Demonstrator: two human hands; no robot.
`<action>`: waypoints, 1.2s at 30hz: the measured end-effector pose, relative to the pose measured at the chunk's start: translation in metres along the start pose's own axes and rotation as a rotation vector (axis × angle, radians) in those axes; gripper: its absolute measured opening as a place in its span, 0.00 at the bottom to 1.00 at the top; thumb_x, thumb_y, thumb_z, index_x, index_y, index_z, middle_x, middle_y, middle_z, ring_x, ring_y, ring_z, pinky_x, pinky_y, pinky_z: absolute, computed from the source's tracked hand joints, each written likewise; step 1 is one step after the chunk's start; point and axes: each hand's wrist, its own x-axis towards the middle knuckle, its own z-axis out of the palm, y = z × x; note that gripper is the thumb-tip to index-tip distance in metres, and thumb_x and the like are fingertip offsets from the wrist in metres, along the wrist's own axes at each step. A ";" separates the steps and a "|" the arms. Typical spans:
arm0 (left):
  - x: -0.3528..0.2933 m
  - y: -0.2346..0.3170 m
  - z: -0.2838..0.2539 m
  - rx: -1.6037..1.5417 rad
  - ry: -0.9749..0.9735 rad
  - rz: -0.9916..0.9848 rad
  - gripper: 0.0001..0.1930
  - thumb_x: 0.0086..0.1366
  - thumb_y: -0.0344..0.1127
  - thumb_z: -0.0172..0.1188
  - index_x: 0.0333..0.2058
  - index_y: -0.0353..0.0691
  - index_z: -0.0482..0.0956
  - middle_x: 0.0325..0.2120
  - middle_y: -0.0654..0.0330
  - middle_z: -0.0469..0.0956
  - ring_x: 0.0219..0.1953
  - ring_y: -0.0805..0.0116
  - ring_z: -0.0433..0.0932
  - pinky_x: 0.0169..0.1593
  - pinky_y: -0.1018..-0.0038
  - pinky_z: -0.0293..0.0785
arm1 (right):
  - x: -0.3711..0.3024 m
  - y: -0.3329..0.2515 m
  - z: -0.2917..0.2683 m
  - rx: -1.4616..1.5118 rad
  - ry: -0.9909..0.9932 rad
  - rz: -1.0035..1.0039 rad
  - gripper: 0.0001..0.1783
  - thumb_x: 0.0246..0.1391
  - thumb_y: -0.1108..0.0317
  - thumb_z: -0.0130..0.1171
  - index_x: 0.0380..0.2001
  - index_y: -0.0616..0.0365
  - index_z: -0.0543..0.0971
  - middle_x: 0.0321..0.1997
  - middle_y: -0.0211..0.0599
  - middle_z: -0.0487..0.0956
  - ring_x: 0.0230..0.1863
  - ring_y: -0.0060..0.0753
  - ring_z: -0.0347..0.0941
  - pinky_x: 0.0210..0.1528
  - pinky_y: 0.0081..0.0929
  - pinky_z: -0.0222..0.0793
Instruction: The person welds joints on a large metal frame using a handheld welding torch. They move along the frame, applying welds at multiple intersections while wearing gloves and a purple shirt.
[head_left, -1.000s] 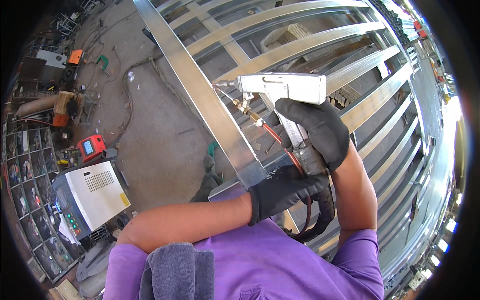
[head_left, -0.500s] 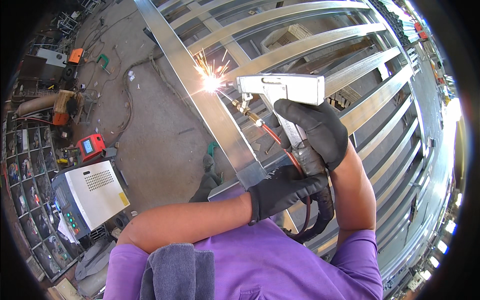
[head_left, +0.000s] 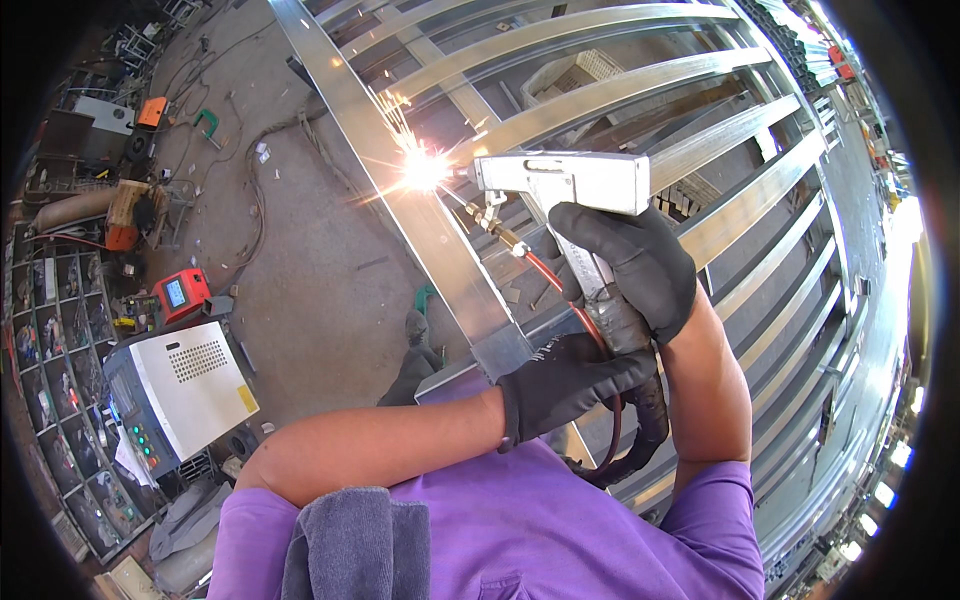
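Note:
A white and silver welding gun [head_left: 600, 178] points left, with a bright flare and sparks at its tip. My right hand [head_left: 640, 265], in a black glove, is wrapped around the gun's handle. Lower down, my left hand [head_left: 570, 385], also gloved in black, is closed around the taped cable [head_left: 622, 325] below the grip; some of its fingers are hidden. The tip meets a flat metal frame rail [head_left: 440, 240] where a crossbar joins it. A brass-fitted feed tube [head_left: 492, 228] with a red hose [head_left: 560, 280] runs beside the gun to the flare.
Several parallel metal bars [head_left: 745, 205] fill the right side. A white and dark machine with lit buttons [head_left: 190, 390] stands at left, near a red box with a screen [head_left: 183, 293]. A rack of small bins [head_left: 65, 400] lines the far left. Cables [head_left: 258, 190] lie across the floor.
The flare is larger and brighter, and its sparks spread differently. The gun's tip has shifted very slightly downward; both hands keep their hold.

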 end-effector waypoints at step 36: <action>-0.002 0.005 0.004 0.084 -0.057 -0.041 0.21 0.75 0.51 0.60 0.43 0.33 0.83 0.33 0.60 0.83 0.37 0.74 0.81 0.43 0.72 0.77 | -0.009 -0.002 -0.006 -0.075 -0.074 0.014 0.21 0.70 0.61 0.56 0.59 0.61 0.79 0.54 0.40 0.85 0.55 0.32 0.78 0.61 0.31 0.70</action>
